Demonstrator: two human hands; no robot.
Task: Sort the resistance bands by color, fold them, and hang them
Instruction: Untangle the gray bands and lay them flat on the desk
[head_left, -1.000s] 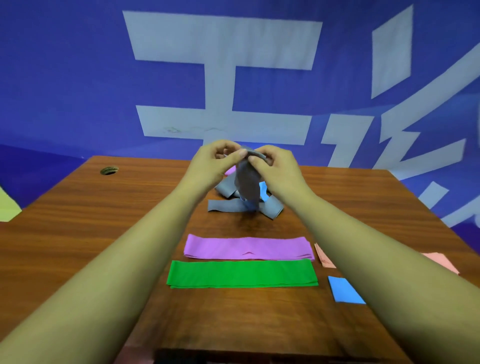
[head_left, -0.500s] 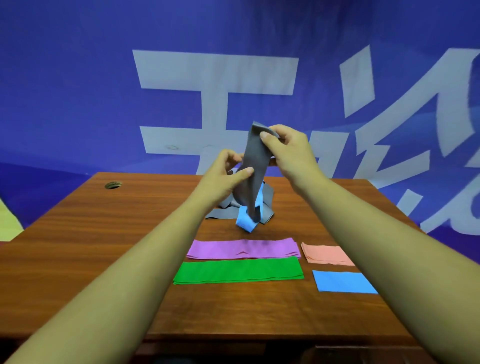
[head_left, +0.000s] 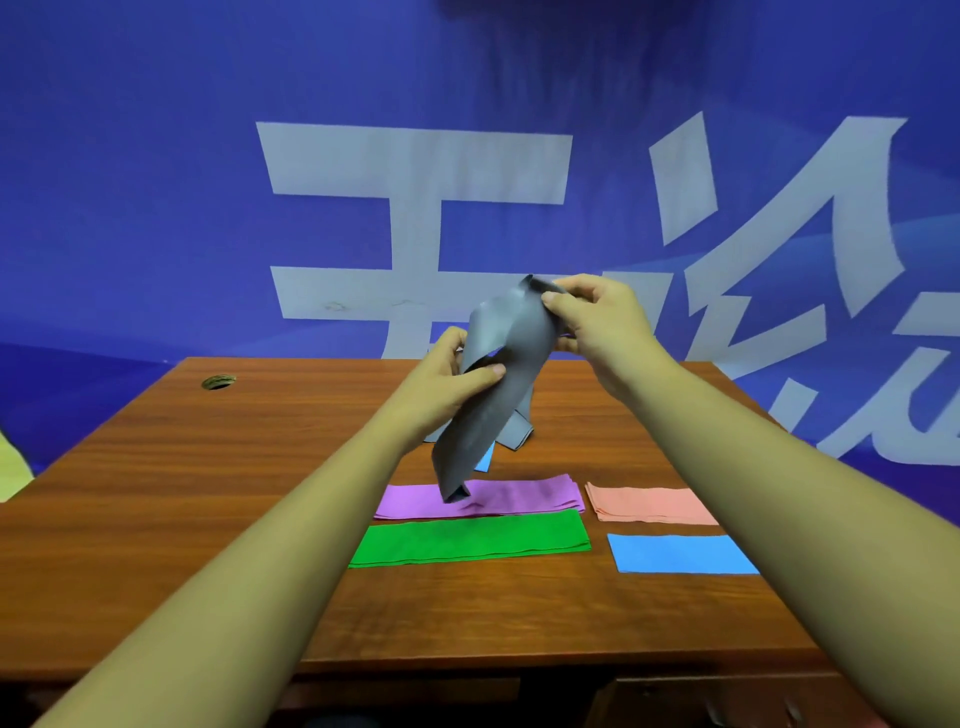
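- Grey band (head_left: 493, 405) is held up over the counter (head_left: 208, 493), slanting down toward the viewer.
- Its top end is pinched by the right hand (head_left: 597, 317), thumb and fingers curled on the edge.
- Its middle is pinched by the left hand (head_left: 447, 384), thumb on the near face.
- The lower end is seen hanging over the purple band (head_left: 524, 496); contact cannot be told.
- More grey bands (head_left: 519, 431) are heaped behind, with a blue scrap (head_left: 485, 461) partly hidden.
- Purple band is laid flat, with the green band (head_left: 467, 538) just in front, edges touching.
- Pink band (head_left: 649, 504) is folded just right of the purple band; the blue band (head_left: 680, 553) lies in front of it, a little apart.
- A cable hole (head_left: 218, 382) is noted at the counter's far left.
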